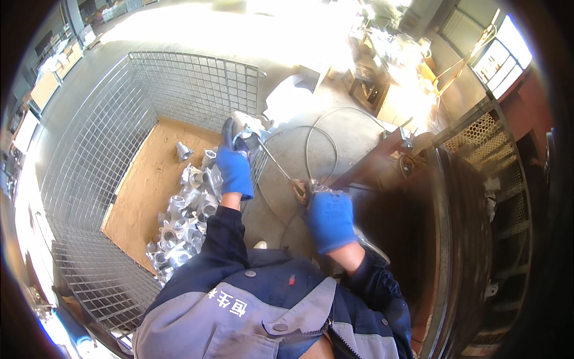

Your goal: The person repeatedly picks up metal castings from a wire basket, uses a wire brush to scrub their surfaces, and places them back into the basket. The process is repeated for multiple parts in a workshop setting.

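My left hand (pixel 235 164), in a blue glove, is closed around a silver metal casting (pixel 246 124) and holds it up beside the near right side of the wire cage. My right hand (pixel 330 218), also blue-gloved, grips a hand tool (pixel 301 189) that looks like an air blow gun. From its brownish front a thin straight rod (pixel 275 161) reaches up to the casting; whether its tip goes inside cannot be made out. The fingers of my right hand are mostly hidden behind the glove's back. Several similar castings (pixel 182 224) lie heaped in the cage below my left forearm.
The wire mesh cage (pixel 89 161) has a brown board floor (pixel 143 161), with a lone casting (pixel 183 151) farther back. A thin hose (pixel 307 149) loops across the concrete floor. At right stand a reddish metal beam (pixel 373 158) and a dark frame with perforated mesh (pixel 478 134).
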The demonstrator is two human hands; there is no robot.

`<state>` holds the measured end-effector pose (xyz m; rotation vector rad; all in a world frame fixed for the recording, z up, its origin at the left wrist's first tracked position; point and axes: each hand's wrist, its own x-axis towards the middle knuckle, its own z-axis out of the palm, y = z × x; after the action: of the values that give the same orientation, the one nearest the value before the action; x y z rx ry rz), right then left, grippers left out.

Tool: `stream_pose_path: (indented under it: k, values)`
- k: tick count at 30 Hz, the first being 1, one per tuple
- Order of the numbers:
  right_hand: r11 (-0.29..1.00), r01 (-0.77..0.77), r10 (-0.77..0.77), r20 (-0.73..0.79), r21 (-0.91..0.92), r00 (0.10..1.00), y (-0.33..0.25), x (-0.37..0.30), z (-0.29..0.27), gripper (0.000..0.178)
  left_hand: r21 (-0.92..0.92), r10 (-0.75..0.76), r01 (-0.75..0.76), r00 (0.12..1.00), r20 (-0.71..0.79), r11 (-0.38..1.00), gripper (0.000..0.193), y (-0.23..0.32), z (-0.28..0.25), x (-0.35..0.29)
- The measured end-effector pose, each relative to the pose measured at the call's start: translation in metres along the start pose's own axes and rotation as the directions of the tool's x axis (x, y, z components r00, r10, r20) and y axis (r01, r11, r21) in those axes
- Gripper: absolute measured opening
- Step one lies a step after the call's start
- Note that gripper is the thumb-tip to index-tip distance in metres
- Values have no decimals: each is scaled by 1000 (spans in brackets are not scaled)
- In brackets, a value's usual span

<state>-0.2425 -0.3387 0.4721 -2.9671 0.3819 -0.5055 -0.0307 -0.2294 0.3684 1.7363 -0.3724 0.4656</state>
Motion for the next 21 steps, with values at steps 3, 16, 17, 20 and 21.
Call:
stream_pose_path:
  k: [3,16,17,20,21]
  values:
    - [991,13,-33,145,134,989,0,-16,-11,21,-1,-74,74,997,-32,997,50,-3,-10,-7]
    - [805,-63,-137,289,589,948,51,-72,-62,29,201,-398,425,903,-159,883,48,-28,-94,-74]
    - [795,-102,-123,324,598,938,50,-72,-60,28,207,-378,404,913,-156,891,48,-55,-104,-86]
    - [830,-84,-162,382,552,910,62,-68,-38,24,92,-425,440,894,-145,893,45,-24,-135,-117]
    - [782,-99,-223,424,615,878,69,-71,-28,23,-17,-516,519,845,-143,855,46,-24,-152,-128]
